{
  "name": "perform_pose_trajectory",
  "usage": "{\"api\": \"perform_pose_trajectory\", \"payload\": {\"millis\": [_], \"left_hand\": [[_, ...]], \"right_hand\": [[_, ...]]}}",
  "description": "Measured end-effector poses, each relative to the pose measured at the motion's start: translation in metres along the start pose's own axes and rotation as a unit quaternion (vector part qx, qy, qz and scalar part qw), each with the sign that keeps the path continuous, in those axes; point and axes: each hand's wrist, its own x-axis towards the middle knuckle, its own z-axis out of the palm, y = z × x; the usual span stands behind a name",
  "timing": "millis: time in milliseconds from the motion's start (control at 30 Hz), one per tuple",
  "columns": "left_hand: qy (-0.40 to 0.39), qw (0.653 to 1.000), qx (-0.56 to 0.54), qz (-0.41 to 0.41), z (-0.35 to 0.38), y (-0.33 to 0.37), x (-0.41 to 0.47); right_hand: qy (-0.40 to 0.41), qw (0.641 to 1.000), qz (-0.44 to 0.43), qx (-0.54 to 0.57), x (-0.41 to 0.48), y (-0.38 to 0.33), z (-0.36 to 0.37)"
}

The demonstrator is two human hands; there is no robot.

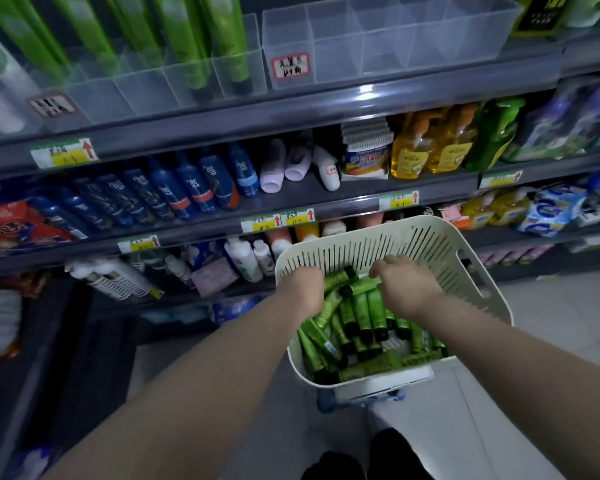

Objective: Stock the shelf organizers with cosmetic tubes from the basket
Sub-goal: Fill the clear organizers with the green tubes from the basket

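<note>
Green cosmetic tubes (pixel 364 313) with black caps lie heaped every which way in a cream slotted plastic basket (pixel 361 237) at the lower centre of the frame, in front of the shelving. Small print runs down some tubes but is too blurred to read.

Both arms reach into the basket. The left grip (pixel 303 285) is at the basket's left wall with its knuckles up and its fingers curled down out of sight among the tubes; a capped tube lies just beside it, and I cannot tell whether it is held. The right grip (pixel 407 284) rests on the pile with its fingers bent onto the tubes; whether they close round one does not show.

At the top of the frame, a clear divided organizer (pixel 395 46) stands on the top shelf and bears a red-bordered handwritten label (pixel 290 66) whose characters I cannot make out. To its left, a second clear organizer (pixel 187 81) holds tall green tubes (pixel 215 36) standing cap-down.

Yellow price tags (pixel 65 154) with red arrows line the shelf edges. Blue bottles (pixel 187 185) at middle left carry white lettering, unreadable.
</note>
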Motion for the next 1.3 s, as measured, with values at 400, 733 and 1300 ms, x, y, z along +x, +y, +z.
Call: {"api": "perform_pose_trajectory", "payload": {"millis": [400, 733, 1300], "left_hand": [[-0.056, 0.986, -0.090, -0.129, 0.058, 0.023, 0.053], [-0.007, 0.974, -0.158, -0.161, 0.089, 0.039, 0.088], [0.030, 0.976, -0.099, -0.194, 0.100, 0.022, 0.115]], "right_hand": [[-0.111, 0.993, -0.024, 0.014, 0.055, 0.055, 0.055], [-0.159, 0.984, -0.075, 0.011, 0.110, 0.087, 0.095], [-0.244, 0.968, -0.064, 0.005, 0.114, 0.086, 0.122]]}}
